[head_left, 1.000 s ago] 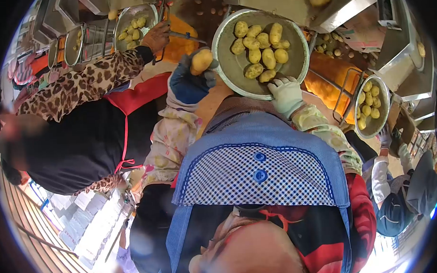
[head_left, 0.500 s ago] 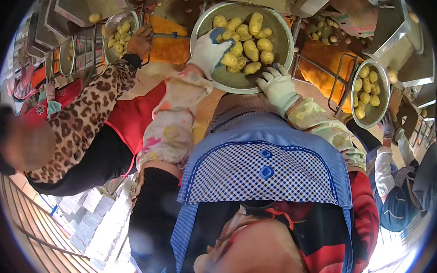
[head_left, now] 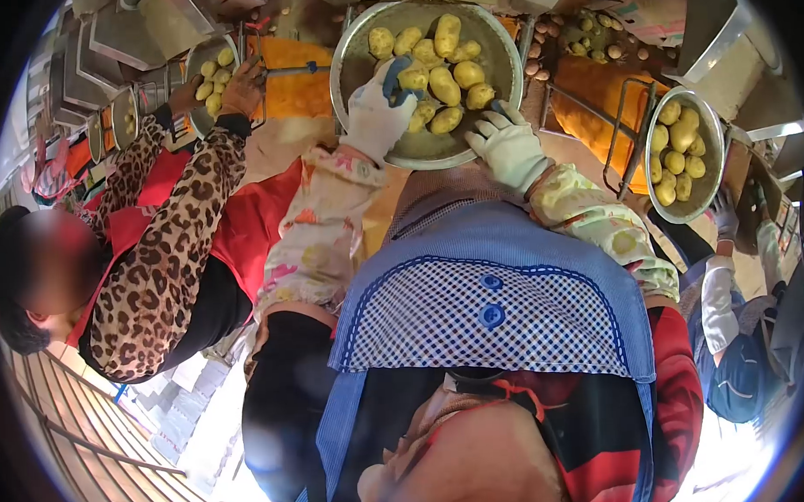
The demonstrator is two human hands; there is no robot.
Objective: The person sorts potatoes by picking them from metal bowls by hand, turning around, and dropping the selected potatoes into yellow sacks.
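Observation:
A wide metal bowl (head_left: 341,87) of yellow potatoes lies in front of me at the top centre. My left hand (head_left: 381,113), in a white glove with blue fingertips, reaches over its left side, with thumb and fingers round a potato (head_left: 413,78). Several more potatoes lie beyond and to the right of that hand. At the bowl's near right rim is my right hand (head_left: 511,147), also gloved, its fingers hooked over the edge and its palm outside. The fingers of both hands show in part.
On the left, a person in leopard-print sleeves (head_left: 176,250) has both hands at a smaller potato bowl (head_left: 192,64). Another potato bowl (head_left: 720,156) stands right, near a gloved co-worker's hand (head_left: 725,215). Metal racks (head_left: 624,137), orange cloth and metal chutes surround the bowls.
The view has shifted slightly, with my bowl a little farther left. My left hand stays around a potato and my right hand at the rim. The left-hand person's head and arms have moved; both their hands now show.

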